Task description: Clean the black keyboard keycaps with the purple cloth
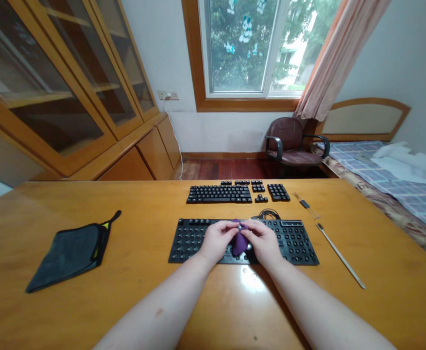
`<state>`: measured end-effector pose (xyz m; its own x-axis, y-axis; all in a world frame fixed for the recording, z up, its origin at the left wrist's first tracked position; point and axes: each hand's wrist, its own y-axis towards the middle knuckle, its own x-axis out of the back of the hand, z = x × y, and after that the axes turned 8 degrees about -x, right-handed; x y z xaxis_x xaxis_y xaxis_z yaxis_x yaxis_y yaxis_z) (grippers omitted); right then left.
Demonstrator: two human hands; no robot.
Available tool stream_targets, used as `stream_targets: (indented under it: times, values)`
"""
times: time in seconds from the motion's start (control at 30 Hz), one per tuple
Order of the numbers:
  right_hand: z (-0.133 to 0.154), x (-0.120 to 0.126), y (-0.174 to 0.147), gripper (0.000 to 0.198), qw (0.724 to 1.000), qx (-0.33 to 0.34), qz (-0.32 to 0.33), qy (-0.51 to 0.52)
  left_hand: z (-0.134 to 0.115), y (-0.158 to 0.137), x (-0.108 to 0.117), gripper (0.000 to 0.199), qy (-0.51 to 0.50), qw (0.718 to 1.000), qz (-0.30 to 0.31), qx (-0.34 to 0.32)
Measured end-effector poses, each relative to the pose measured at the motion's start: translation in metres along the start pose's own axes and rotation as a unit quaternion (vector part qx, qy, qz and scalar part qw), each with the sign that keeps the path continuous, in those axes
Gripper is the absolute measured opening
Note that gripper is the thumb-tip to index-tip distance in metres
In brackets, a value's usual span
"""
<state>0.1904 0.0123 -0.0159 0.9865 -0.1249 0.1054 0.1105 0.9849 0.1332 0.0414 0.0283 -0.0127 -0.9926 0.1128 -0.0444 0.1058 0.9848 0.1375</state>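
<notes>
A black keyboard base [191,243] with its keycaps off lies in front of me on the wooden desk. Above its middle, my left hand [218,237] and my right hand [263,238] meet with fingers pinched on a purple cloth [239,244]. A small shiny bit shows at the fingertips where the cloth is gathered; what it is I cannot make out. The cloth's lower end hangs over the keyboard's switches. Behind the base, the loose black keycaps [219,194] are laid out in keyboard order.
On the right lie a thin long-handled brush [340,255] and a small wire keycap puller [304,204]. A folded dark grey cloth [70,250] with a black loop rests at left. The keyboard's coiled cable [269,214] sits behind the base. Beyond the desk stands an armchair [289,141].
</notes>
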Motion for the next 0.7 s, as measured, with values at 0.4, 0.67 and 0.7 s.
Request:
stream_targets:
  times: [0.4,0.67,0.7]
  values:
    - [0.0020,0.0000,-0.0007,0.010,1.000,-0.004,-0.014,-0.003,-0.0028,-0.0004,0.0001,0.014,0.031,1.000,0.002,-0.002]
    - [0.0002,-0.0022,-0.0023,0.018,1.000,0.009,-0.001,-0.022,-0.0039,-0.0009,0.0021,0.017,0.083,0.996,0.007,-0.041]
    - [0.0006,-0.0022,-0.0025,0.017,1.000,0.013,-0.006,-0.022,-0.0035,-0.0010,0.0025,0.017,0.087,0.995,0.010,-0.044]
